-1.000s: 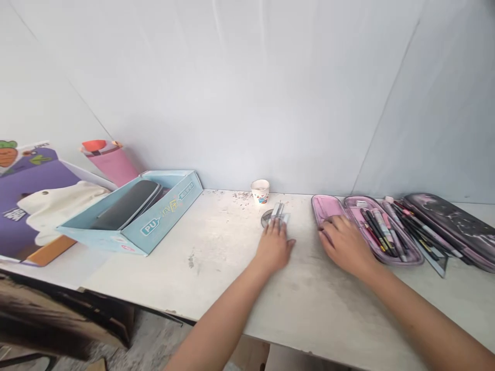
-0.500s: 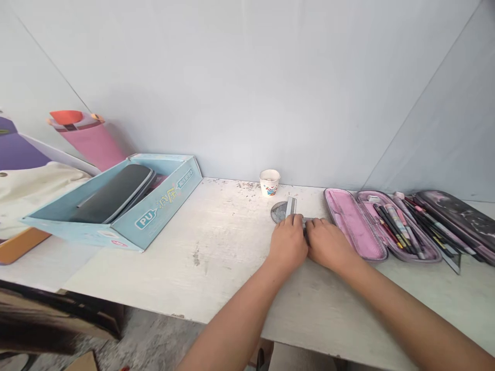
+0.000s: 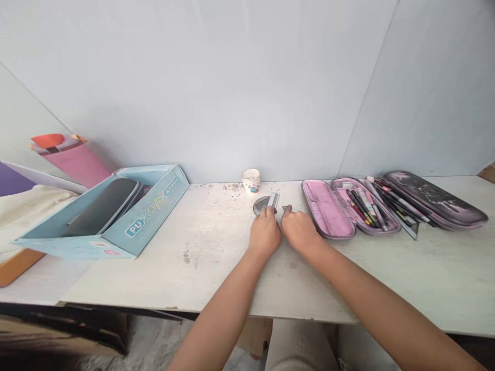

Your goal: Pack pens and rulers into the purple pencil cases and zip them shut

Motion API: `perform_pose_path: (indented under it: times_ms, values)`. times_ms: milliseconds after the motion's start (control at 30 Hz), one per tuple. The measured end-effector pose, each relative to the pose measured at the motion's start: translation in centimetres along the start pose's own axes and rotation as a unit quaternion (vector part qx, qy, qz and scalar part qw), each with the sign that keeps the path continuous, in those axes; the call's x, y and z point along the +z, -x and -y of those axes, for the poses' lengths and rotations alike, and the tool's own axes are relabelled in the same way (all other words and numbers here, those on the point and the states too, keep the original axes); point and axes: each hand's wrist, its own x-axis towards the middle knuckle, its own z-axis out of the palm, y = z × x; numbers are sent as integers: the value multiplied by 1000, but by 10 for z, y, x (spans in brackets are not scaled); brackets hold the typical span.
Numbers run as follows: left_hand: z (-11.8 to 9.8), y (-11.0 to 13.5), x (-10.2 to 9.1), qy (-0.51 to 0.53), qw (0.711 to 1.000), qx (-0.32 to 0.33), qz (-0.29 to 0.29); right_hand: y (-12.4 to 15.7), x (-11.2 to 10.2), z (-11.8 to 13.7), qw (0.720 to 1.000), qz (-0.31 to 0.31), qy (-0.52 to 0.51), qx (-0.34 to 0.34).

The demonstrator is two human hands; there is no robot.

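Observation:
My left hand (image 3: 265,233) lies knuckles up on the white table (image 3: 216,263), its fingers curled over the near end of a clear ruler (image 3: 274,200) that rests on a grey protractor (image 3: 260,205). Touching it on the right is my right hand (image 3: 298,230), fingers bent and pinched around a small dark-tipped piece (image 3: 286,208) that sticks up past the fingertips. What that piece is I cannot make out. Both hands sit just left of an open pink pencil case (image 3: 327,210).
A small paper cup (image 3: 250,181) stands by the wall behind the hands. Several pens (image 3: 367,205) fill the case's right half; a dark pencil case (image 3: 435,198) lies beyond. A light-blue box (image 3: 154,214) holding a dark pouch (image 3: 102,207) sits left, with a pink roll (image 3: 73,157) behind it.
My right hand left the pink pencil case and came over beside my left hand at the ruler. The view has shifted, so everything sits further left in the picture.

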Motion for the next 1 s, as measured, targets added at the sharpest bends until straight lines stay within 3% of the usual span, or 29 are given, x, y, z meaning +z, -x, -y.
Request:
perform_pose_path:
  times_ms: [167,300,500,633,767,1000]
  values:
    - [-14,0,3,113,992,61,7,8,5,-30,990,-77,-113,44]
    - [-45,-4,5,201,973,110,4,17,5,-63,954,-151,-239,100]
    - [-94,-23,17,149,978,144,13,20,14,-114,921,-187,-304,156]
    - [-110,-32,26,41,991,124,35,13,25,-130,928,-149,-298,166]
    - [-111,-34,35,-58,991,114,49,6,34,-132,947,-99,-269,147]
    - [-106,-29,40,-76,991,110,33,5,41,-131,978,-80,-172,90]
